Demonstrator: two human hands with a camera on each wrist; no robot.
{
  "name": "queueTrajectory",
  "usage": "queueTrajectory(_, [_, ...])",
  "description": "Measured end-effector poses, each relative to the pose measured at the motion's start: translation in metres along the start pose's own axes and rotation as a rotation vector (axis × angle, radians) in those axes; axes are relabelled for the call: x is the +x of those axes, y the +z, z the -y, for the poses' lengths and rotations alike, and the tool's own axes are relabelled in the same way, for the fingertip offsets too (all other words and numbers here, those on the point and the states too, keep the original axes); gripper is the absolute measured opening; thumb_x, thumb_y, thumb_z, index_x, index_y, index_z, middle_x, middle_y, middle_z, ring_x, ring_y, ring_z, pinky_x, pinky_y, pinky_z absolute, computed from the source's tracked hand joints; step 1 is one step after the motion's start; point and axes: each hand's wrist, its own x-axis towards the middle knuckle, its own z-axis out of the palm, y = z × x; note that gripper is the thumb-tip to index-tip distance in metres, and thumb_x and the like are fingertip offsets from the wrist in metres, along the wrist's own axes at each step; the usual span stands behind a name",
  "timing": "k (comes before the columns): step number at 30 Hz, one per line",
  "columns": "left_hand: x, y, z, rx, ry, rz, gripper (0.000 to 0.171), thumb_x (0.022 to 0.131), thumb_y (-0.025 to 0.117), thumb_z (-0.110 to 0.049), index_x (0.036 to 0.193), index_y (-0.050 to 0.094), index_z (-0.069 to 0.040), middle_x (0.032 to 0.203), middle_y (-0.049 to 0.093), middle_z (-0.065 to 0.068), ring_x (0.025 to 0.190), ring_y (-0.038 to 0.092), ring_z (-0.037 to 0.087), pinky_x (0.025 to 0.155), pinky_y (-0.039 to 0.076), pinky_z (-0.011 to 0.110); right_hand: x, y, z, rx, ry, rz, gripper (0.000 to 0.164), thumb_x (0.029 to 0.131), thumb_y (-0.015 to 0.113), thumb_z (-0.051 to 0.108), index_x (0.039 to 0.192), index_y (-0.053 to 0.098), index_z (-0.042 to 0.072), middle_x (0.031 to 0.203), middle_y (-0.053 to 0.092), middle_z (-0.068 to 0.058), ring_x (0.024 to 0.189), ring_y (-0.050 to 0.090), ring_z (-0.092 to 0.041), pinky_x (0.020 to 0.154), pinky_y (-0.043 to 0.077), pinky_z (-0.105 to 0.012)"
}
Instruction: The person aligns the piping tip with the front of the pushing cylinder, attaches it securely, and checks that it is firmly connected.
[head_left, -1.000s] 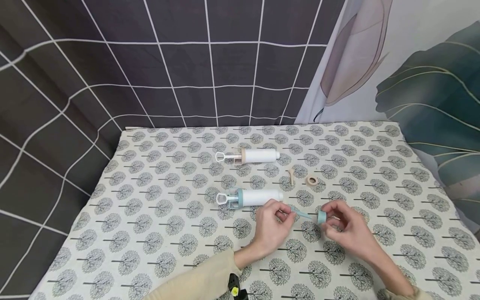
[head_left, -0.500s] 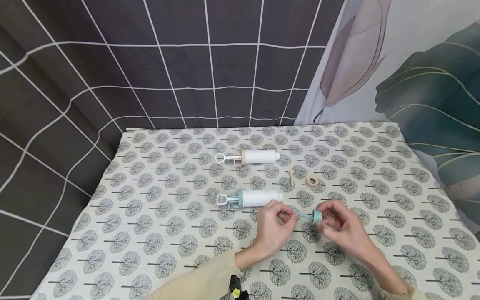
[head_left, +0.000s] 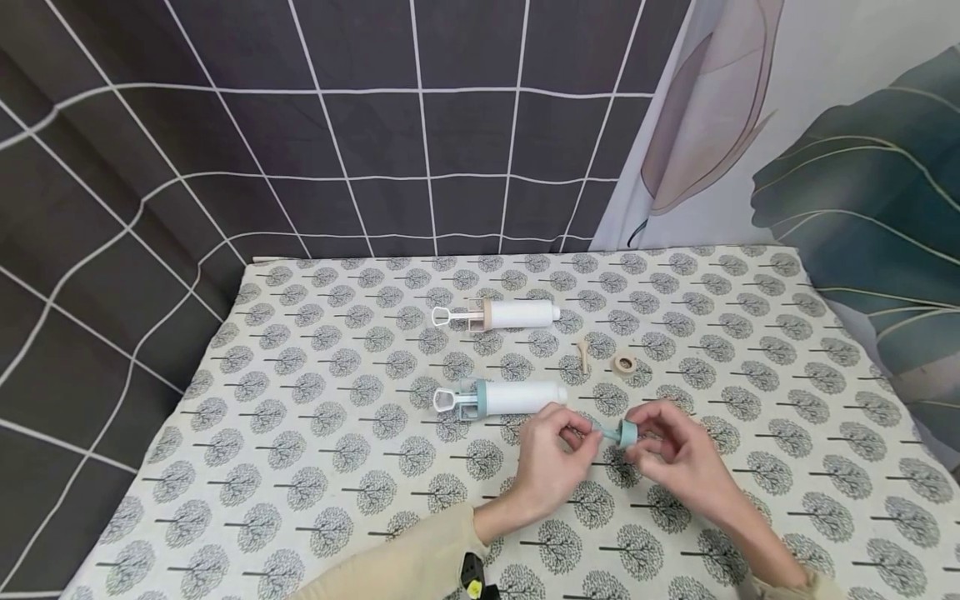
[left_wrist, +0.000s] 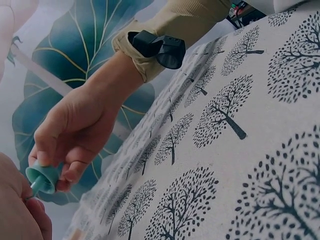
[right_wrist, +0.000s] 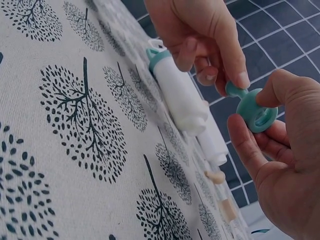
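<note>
Nearest, on this side of the teal cap (head_left: 628, 432), are two pale sleeves, the left one (head_left: 405, 554) with a black device (head_left: 472, 575) at its wrist and the right one (head_left: 798, 583) at the lower edge. The left hand (head_left: 551, 454) lies to the left of the teal cap, its grip narrow: thumb and fingers pinch the outer end of a teal stick (head_left: 609, 433). The right hand (head_left: 686, 454) is to the right of the teal cap, its grip holding that cap between thumb and fingers around the outside. So the teal cap sits right at the fingertips of the right hand, just beside those of the left, with the teal stick bridging the two. In the left wrist view the stick's shaft reaches into the hollow of the teal cap; how firmly it sits there I cannot tell. The right wrist view shows a round hole in the cap's other face. Left of the teal cap and a little beyond it, a white tube with a teal collar (head_left: 521, 397) lies on its side on the bench (head_left: 300, 450), its pull handle (head_left: 446, 400) pointing away from the cap. Beyond the teal cap lies a beige ring (head_left: 624, 363), and to its left, near it, a small beige stick (head_left: 583, 357). Farther past the cap and to the left lies a second white tube with a beige collar (head_left: 521, 314). Behind everything, well beyond the teal cap, hang a dark checked curtain (head_left: 360, 133) and, to the right, a leaf-patterned cloth (head_left: 870, 183).
</note>
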Motion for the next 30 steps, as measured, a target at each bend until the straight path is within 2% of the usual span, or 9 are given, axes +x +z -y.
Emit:
queueTrajectory(16, [-0.0018, 0.0006, -0.0025, -0.048, -0.004, 0.046, 0.009, 0.08, 0.072, 0.013, 0.084, 0.068, 0.006, 0.084, 0.066, 0.01, 0.066, 0.057, -0.002, 0.057, 0.053, 0.018, 0.002, 0.003, -0.0026, 0.024, -0.033, 0.007, 0.04, 0.075, 0.056, -0.029, 0.11, 0.052, -0.01, 0.111, 0.057, -0.016, 0.093, 0.065, -0.019, 0.079, 0.056, -0.026])
queueTrajectory(23, [-0.0032, 0.0006, -0.0032, -0.073, -0.01, 0.081, 0.009, 0.081, 0.07, 0.014, 0.086, 0.068, 0.007, 0.085, 0.065, 0.011, 0.068, 0.057, -0.001, 0.059, 0.054, 0.019, 0.0027, 0.003, -0.003, 0.069, -0.053, 0.03, 0.041, 0.074, 0.054, -0.031, 0.11, 0.051, -0.011, 0.111, 0.056, -0.016, 0.092, 0.065, -0.022, 0.077, 0.057, -0.027])
queueTrajectory(30, [-0.0045, -0.0001, -0.0041, -0.088, -0.033, 0.117, 0.01, 0.08, 0.068, 0.016, 0.087, 0.068, 0.009, 0.088, 0.065, 0.012, 0.07, 0.057, 0.0, 0.063, 0.055, 0.02, 0.0027, 0.0045, -0.0021, 0.056, -0.052, 0.024, 0.042, 0.073, 0.056, -0.03, 0.111, 0.052, -0.011, 0.111, 0.057, -0.015, 0.092, 0.065, -0.019, 0.079, 0.056, -0.026])
